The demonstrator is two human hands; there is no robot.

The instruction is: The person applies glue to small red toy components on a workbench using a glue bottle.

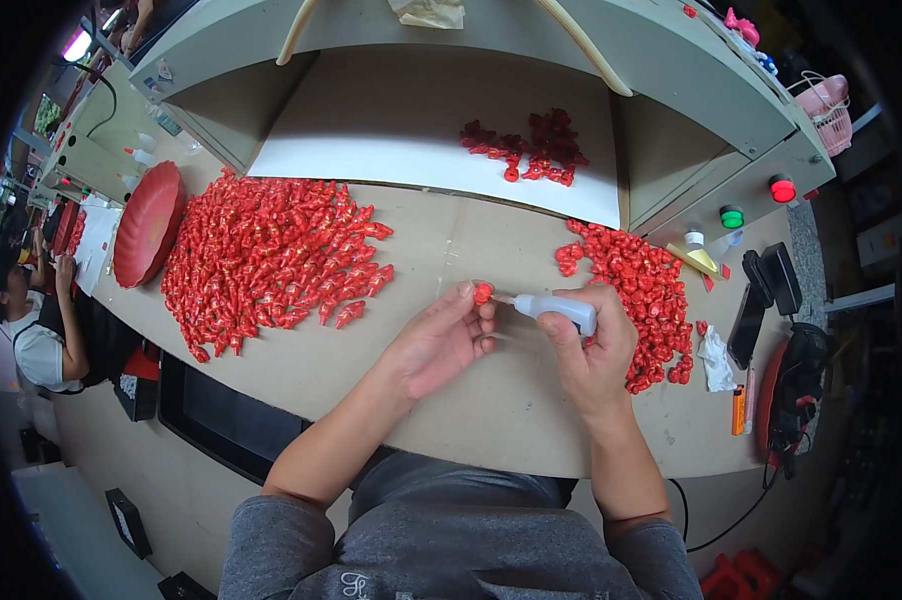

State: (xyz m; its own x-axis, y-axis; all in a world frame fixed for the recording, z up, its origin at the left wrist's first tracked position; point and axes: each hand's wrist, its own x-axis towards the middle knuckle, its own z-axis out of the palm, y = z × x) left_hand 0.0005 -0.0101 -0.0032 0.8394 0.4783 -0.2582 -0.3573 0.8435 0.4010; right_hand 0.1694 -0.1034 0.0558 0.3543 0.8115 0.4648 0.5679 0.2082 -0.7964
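Note:
My left hand [443,340] pinches a small round red plastic piece [483,293] between thumb and fingertips, above the middle of the table. In my right hand [599,350] lies a translucent squeeze bottle [559,311] with a thin nozzle. The nozzle tip points left and meets the red piece, or nearly so; I cannot tell if they touch. Just right of my right hand spreads a pile of small round red pieces [639,290]. Over on the left lies a large heap of longer, glossy red figure-like pieces [271,255] with gold marks.
A red dish [151,225] leans beside the left heap. Dark red pieces [531,145] lie on white board inside the cabinet [691,80]. At the right are crumpled tissue [716,358], an orange lighter [738,410] and a black phone [746,325]. Another person [46,310] sits far left.

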